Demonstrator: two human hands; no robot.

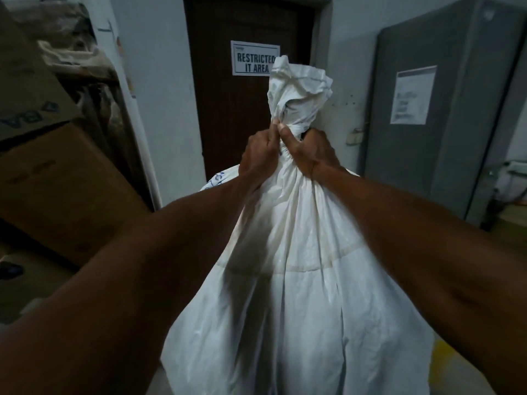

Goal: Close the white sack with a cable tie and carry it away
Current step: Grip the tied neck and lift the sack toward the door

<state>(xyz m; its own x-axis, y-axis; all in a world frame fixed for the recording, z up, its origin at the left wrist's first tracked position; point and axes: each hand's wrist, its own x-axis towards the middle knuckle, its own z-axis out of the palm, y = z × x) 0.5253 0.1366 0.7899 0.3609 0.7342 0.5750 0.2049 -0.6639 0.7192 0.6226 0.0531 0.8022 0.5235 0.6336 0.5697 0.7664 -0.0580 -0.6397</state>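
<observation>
Here, the white sack point(299, 280) is filling the centre and lower middle of the frame, and you are bunching its neck just above centre, your left hand point(258, 158) and right hand point(309, 155) both curled tight round the gathered cloth with thumbs pressing at the twist. No cable tie is showing clearly, so judge it hidden or not yet on; keep squeezing the neck narrow while cinching. Behind, the dark door point(251, 81) and cardboard boxes point(57, 181) at left are crowding your way out.
</observation>
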